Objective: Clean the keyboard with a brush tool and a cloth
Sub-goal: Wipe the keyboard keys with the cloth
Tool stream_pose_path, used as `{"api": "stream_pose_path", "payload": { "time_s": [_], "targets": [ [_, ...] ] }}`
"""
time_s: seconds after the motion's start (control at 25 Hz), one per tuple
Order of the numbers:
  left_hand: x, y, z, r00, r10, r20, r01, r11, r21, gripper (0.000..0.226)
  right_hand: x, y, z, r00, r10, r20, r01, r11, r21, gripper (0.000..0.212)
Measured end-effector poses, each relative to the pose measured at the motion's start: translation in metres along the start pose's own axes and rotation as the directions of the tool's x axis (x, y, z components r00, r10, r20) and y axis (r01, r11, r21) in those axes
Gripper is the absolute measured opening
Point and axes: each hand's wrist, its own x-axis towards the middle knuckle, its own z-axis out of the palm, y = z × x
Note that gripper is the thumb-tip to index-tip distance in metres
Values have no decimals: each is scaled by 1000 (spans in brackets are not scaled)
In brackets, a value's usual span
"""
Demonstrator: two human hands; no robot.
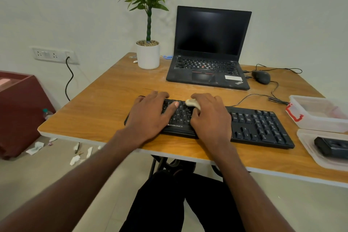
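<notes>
A black keyboard [259, 126] lies near the front edge of the wooden table [113, 100]. My left hand [148, 117] rests flat on its left half, fingers spread over the keys. My right hand [210, 117] lies over the middle keys and grips a small pale cloth [192, 103]; only a bit of the cloth shows under the fingers. No brush tool can be made out.
An open black laptop [209, 52] stands behind the keyboard, a potted plant [148, 54] to its left, a wired mouse [261, 77] to its right. Two clear plastic boxes sit at the right edge: an upper box [320, 117] and a lower box [312, 149] with a black item.
</notes>
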Motion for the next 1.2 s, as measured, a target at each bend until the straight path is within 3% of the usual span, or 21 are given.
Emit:
{"api": "stream_pose_path", "payload": {
  "time_s": [0.04, 0.2, 0.36, 0.52, 0.68, 0.84, 1.0, 1.08, 1.16, 1.2],
  "targets": [
    [-2, 5, 6, 1000, 4, -13, -4, 1000, 1, 68, -1, 0, 0, 1000, -8, 23, 8, 1000, -11, 34],
    [-6, 5, 14, 997, -11, -77, 11, 1000, -3, 49, 0, 4, 2, 965, 246, -95, -252, 966, -57, 24],
    [-7, 8, 14, 995, 4, -100, -1, 1000, 26, 46, -2, -1, 3, 999, 23, -30, -24, 1000, -9, 24],
    [-7, 8, 14, 995, -5, -96, 7, 1000, 27, 47, 0, 3, 2, 946, 293, -140, -295, 956, 9, 18],
    [-7, 9, 13, 995, -10, -100, 13, 999, 32, 47, -2, 0, 3, 997, 45, -66, -47, 998, -36, 18],
    [-8, 9, 13, 995, -16, -99, 19, 999, 34, 45, -1, 2, 1, 943, 300, -145, -303, 953, 1, 18],
    [-8, 9, 14, 995, -18, -101, 22, 999, 34, 46, -3, -1, 3, 997, 20, -75, -21, 1000, -23, 18],
    [-8, 8, 14, 995, -22, -96, 26, 999, 34, 47, -2, 1, 2, 975, 187, -119, -193, 981, -37, 18],
    [-8, 8, 14, 995, -23, -92, 26, 999, 38, 48, 0, 5, -1, 902, 392, -180, -402, 916, -19, 20],
    [-8, 7, 14, 996, -23, -91, 26, 999, 38, 47, 1, 6, -1, 889, 419, -187, -427, 904, -6, 20]
  ]
}}
